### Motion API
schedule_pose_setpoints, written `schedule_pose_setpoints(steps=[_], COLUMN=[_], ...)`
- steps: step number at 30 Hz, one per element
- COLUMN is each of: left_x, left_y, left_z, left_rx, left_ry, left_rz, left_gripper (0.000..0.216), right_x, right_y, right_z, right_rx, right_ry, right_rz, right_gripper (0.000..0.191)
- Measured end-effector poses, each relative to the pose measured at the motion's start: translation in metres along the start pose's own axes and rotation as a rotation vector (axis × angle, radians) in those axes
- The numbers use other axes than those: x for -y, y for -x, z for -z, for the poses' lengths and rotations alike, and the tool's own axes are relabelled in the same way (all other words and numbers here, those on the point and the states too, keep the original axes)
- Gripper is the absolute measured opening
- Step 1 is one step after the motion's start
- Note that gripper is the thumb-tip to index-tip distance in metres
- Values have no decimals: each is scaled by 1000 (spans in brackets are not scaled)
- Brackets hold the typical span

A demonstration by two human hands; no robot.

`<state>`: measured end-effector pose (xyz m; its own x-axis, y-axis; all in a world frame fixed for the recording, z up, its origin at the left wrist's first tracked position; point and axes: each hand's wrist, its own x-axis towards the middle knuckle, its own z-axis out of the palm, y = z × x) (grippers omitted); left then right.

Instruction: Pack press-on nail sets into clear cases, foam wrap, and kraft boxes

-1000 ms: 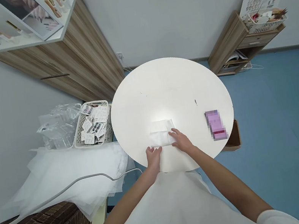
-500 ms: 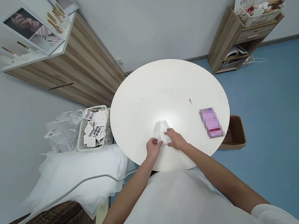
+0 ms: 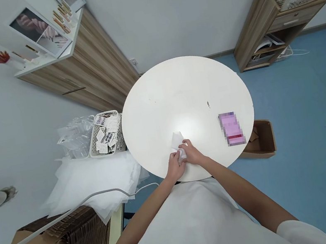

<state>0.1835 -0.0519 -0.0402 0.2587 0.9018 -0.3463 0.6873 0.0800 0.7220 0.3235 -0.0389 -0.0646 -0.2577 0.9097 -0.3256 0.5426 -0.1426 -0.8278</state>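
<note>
A small white sheet (image 3: pixel 177 141), gathered into a folded wad, lies near the front edge of the round white table (image 3: pixel 183 93). My left hand (image 3: pixel 175 169) and my right hand (image 3: pixel 191 154) meet over its near end, fingers closed and pinching the sheet between them. Most of the sheet's near part is hidden by my fingers; only a pale corner shows beyond them.
A pink blurred flat object (image 3: pixel 231 128) lies on the table's right. A white basket of small cards (image 3: pixel 106 133) and clear bags (image 3: pixel 74 136) sit left, above white sheets (image 3: pixel 94 182). A cardboard box (image 3: pixel 261 139) stands on the blue floor at right. Wooden cabinets line the wall.
The sheet lay flat and rectangular a second ago; both hands have since come together and bunched it smaller, drawing it toward the table's near edge. The view has shifted slightly.
</note>
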Motion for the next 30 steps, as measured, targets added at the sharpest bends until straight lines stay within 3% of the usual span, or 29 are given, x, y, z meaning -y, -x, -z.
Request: schedule_pose_setpoints(steps=[3, 6, 10, 12, 15, 19, 25, 27, 30], left_x=[-4, -5, 0, 5, 14, 23, 30, 34, 43], left_y=[1, -5, -12, -12, -10, -14, -24, -22, -12], left_z=[-2, -1, 9, 18, 32, 43, 45, 47, 48], left_rx=[71, 158, 145, 105, 93, 227, 290, 304, 334], left_ry=[37, 71, 66, 3, -135, -208, -201, -213, -198], left_rz=[-1, 11, 14, -36, -235, -457, -490, -530, -584], left_gripper=[55, 51, 46, 46, 47, 62, 55, 55, 59], right_x=[-2, -1, 0, 1, 3, 3, 14, 22, 33], right_y=[4, 4, -3, -6, -9, -9, 12, 27, 48], right_z=[0, -2, -5, -7, -10, -12, -16, -21, -33], right_rx=[-15, -66, -122, -173, -231, -260, -323, -282, -118], right_ry=[-61, -63, -70, -50, 10, 21, 41, 77, 154], right_rz=[-18, -47, -94, -132, -177, -168, -115, -74, -36], right_gripper=[65, 55, 33, 24, 21, 24, 42, 48, 59])
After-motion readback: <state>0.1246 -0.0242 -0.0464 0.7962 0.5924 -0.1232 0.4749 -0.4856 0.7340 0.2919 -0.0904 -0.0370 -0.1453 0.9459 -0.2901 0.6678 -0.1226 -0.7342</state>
